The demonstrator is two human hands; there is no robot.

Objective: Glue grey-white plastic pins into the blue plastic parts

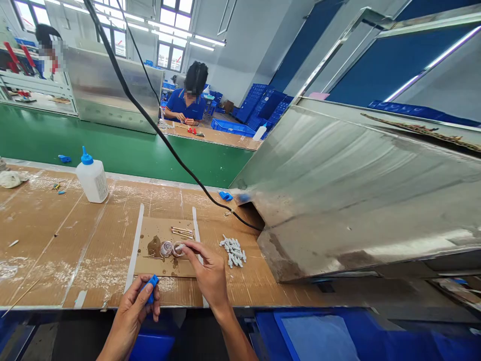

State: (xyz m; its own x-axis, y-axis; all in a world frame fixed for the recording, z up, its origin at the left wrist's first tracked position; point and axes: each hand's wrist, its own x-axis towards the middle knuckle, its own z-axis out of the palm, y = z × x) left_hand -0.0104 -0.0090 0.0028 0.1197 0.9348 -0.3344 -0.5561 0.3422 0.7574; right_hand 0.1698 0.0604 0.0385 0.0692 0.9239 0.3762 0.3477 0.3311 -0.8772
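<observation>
My left hand (137, 301) holds a small blue piece (152, 289) between thumb and fingers, over the table's front edge. Over the brown cardboard sheet (169, 268), my right hand (206, 266) pinches a small whitish piece (181, 247) above the right one of two small round containers. The left container (166, 249) stands beside it, next to a dark wet stain. Behind them lie several thin sticks (182, 232). A pile of pale grey small parts (233, 251) rests to the right of my right hand.
A white bottle with a blue nozzle (92, 181) stands at the back left. Blue scraps (226, 196) lie near the back edge. A black cable (165, 140) crosses the view to a large metal panel (338, 200) on the right. Across the bench sits a person in blue (186, 104).
</observation>
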